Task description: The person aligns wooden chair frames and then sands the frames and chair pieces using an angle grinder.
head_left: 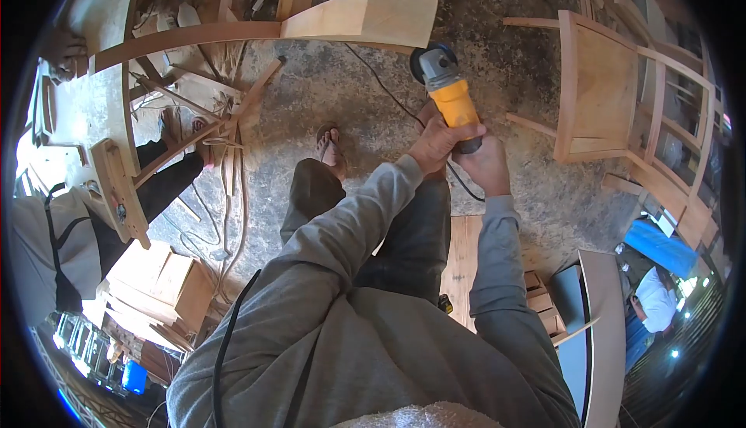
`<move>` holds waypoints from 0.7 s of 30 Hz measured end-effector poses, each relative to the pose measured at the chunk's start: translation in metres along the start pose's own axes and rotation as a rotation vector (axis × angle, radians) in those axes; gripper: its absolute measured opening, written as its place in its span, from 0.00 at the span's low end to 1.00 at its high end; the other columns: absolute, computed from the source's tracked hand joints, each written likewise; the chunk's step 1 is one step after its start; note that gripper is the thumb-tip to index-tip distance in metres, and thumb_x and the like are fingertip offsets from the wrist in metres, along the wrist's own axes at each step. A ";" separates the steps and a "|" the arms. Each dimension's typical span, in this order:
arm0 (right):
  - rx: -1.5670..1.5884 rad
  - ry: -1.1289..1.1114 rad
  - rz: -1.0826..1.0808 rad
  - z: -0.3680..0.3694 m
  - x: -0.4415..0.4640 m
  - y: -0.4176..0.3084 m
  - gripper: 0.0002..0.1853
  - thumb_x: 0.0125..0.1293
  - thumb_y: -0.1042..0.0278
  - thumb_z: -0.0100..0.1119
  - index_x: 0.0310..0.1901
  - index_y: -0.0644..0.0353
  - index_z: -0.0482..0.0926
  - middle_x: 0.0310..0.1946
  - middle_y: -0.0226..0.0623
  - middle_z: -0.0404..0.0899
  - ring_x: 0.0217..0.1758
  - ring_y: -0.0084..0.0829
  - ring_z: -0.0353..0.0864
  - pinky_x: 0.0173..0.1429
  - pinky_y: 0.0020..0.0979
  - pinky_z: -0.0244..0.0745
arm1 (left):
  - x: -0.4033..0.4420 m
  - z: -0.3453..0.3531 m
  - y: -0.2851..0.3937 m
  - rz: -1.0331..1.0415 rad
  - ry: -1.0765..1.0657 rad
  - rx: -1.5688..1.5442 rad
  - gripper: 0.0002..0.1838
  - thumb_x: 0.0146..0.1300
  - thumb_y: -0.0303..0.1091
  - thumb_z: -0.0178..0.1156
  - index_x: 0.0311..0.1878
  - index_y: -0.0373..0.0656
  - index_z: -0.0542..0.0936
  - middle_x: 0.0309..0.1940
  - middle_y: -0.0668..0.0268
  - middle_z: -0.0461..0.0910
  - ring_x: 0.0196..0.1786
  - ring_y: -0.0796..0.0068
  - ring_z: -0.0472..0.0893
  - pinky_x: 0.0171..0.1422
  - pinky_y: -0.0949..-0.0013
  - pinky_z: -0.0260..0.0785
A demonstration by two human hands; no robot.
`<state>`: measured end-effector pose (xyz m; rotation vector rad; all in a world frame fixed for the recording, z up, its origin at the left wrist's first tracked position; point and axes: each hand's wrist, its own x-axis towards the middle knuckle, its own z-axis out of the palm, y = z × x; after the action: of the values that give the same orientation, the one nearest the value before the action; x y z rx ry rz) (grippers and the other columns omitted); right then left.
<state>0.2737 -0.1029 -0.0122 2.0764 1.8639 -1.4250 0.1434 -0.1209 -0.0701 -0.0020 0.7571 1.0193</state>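
Angle grinder, yellow body, grey head: held between one and two o'clock, head tilted up toward twelve. Its dark disc is set at the near right corner of the block; whether contact is made cannot be told, nor whether the disc is spinning.

Left hand: closed round the rear part of the yellow body, gripping it.

Right hand: closed about the tool's dark rear end; the switch is hidden from view.

Pale wooden block, wedge-shaped: found at twelve o'clock, its right end beside the disc.

Reddish-brown rail, curved in this view: run from the block toward ten o'clock, where another person's hand is seen near its far end.

Power cord: seen over the floor, passing close to the disc's side of the tool.

Chair-like wooden frame: stood at two o'clock, well apart from the disc.

Handling note, by judgement: both grips should be held firm and the wrists steady; the disc should be laid on the wood at a shallow angle, with light, even strokes, so that gouging at the corner is avoided. The cord should be routed clear of the disc, and the block should be well supported against shifting.
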 end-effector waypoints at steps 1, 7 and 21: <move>0.022 0.024 -0.040 0.003 0.004 -0.007 0.21 0.52 0.64 0.76 0.48 0.63 0.84 0.35 0.51 0.88 0.42 0.51 0.90 0.44 0.43 0.82 | 0.001 -0.004 0.003 0.018 0.006 -0.007 0.23 0.59 0.29 0.78 0.56 0.42 0.80 0.47 0.69 0.84 0.52 0.73 0.84 0.60 0.65 0.77; 0.035 0.041 -0.029 -0.003 0.006 -0.024 0.21 0.53 0.63 0.76 0.48 0.62 0.85 0.37 0.52 0.88 0.45 0.52 0.90 0.46 0.43 0.82 | 0.010 -0.007 0.001 0.029 0.010 -0.024 0.22 0.61 0.31 0.78 0.56 0.42 0.81 0.49 0.68 0.84 0.53 0.74 0.84 0.61 0.65 0.76; -0.055 0.011 -0.014 -0.001 0.010 -0.009 0.24 0.52 0.60 0.78 0.50 0.60 0.85 0.39 0.53 0.88 0.46 0.53 0.90 0.48 0.45 0.82 | 0.011 -0.003 0.000 0.058 0.051 -0.036 0.20 0.59 0.32 0.78 0.52 0.41 0.81 0.45 0.68 0.85 0.48 0.73 0.85 0.57 0.65 0.78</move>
<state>0.2659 -0.0916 -0.0131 2.0551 1.9023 -1.3520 0.1450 -0.1140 -0.0786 -0.0370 0.7891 1.0912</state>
